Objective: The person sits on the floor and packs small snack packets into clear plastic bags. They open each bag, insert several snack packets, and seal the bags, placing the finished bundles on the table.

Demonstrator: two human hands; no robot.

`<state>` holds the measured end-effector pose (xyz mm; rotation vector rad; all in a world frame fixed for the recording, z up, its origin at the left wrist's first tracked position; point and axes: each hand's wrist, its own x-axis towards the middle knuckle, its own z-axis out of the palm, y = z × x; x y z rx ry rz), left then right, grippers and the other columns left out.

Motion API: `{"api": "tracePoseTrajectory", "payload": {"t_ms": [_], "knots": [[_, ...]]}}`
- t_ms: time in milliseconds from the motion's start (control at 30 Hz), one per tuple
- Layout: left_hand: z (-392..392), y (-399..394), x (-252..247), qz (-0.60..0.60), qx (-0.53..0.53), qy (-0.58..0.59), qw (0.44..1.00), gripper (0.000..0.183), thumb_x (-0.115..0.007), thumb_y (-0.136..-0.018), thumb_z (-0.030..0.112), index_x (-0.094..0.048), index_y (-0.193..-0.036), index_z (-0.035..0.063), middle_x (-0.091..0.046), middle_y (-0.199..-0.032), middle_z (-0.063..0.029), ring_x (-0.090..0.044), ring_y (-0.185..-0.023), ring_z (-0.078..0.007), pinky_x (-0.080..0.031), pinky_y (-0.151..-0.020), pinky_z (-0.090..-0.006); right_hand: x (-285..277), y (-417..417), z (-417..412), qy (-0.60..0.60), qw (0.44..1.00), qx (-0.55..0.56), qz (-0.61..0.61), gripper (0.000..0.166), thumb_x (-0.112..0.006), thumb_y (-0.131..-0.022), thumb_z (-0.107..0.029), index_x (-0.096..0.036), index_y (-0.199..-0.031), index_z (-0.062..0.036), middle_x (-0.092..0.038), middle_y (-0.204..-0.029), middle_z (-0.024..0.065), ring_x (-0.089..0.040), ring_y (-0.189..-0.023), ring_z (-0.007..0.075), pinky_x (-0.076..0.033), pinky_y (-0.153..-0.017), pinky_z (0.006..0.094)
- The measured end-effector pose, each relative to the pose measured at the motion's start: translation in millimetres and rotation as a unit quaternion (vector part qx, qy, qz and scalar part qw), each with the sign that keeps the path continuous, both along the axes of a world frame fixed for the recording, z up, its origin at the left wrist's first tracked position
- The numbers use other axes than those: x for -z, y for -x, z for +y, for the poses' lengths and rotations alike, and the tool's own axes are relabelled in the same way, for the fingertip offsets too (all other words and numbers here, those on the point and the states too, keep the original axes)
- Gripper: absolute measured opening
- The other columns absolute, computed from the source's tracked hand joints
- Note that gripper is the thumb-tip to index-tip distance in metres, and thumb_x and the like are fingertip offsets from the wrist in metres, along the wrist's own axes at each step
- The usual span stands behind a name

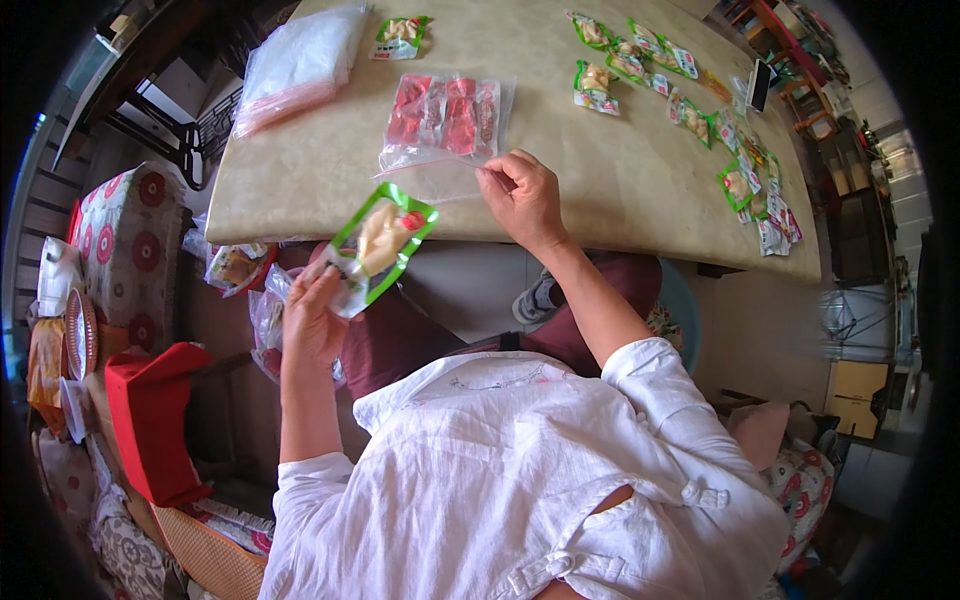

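My left hand [311, 311] holds a green-edged snack pouch [384, 238] by its lower end, in the air before the table's front edge. Through the pouch's clear window, pale pieces and a bit of red show. A clear zip-lock bag [435, 184] lies flat on the table, its mouth towards me. Inside or under the clear film are red-and-clear printed packets [442, 116]; the film's glare hides which. My right hand [525, 199] pinches the right end of the bag's mouth between thumb and forefinger.
A stack of clear zip-lock bags [300, 67] lies at the table's [600, 172] back left, with one green-edged pouch [400, 37] beside it. Several similar pouches [596, 84] are scattered right, near a small upright screen [759, 86]. Below the table stands a blue basin [686, 307].
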<state>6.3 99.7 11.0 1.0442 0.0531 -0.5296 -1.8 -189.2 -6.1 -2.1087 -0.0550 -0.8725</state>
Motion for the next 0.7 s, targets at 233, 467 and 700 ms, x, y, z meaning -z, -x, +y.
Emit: {"api": "tracePoseTrajectory", "payload": {"t_ms": [233, 467, 700], "knots": [[-67.6, -20.6, 5.4, 0.012, 0.049, 0.060, 0.997, 0.026, -0.050, -0.094, 0.012, -0.052, -0.114, -0.0028, -0.062, -0.095, -0.0098, -0.064, -0.079, -0.0187, -0.056, -0.059, -0.0294, -7.8, 3.1, 3.6, 0.056, 0.998, -0.001, -0.022, 0.005, -0.067, -0.077, -0.004, -0.063, -0.081, -0.0041, -0.057, -0.073, 0.0071, -0.057, -0.064, 0.0210, -0.046, -0.057, 0.0307], [-149.8, -67.7, 13.1, -0.029, 0.076, 0.050, 0.995, 0.026, -0.048, -0.093, 0.009, -0.050, -0.119, 0.0034, -0.058, -0.108, -0.0082, -0.061, -0.092, -0.0206, -0.055, -0.073, -0.0343, -10.8, 7.7, 5.1, 0.093, 0.994, 0.005, -0.051, 0.011, -0.068, -0.075, -0.001, -0.065, -0.085, -0.0067, -0.058, -0.076, 0.0073, -0.059, -0.069, 0.0246, -0.048, -0.060, 0.0331], [-193.0, -77.2, 8.4, -0.047, 0.074, 0.019, 0.996, 0.026, -0.053, -0.089, 0.010, -0.051, -0.116, 0.0075, -0.057, -0.097, -0.0032, -0.060, -0.081, -0.0163, -0.053, -0.063, -0.0308, -1.8, 11.4, -4.2, 0.094, 0.994, 0.009, -0.056, 0.013, -0.068, -0.073, 0.000, -0.064, -0.084, -0.0062, -0.057, -0.076, 0.0073, -0.059, -0.070, 0.0255, -0.048, -0.060, 0.0348]]}}
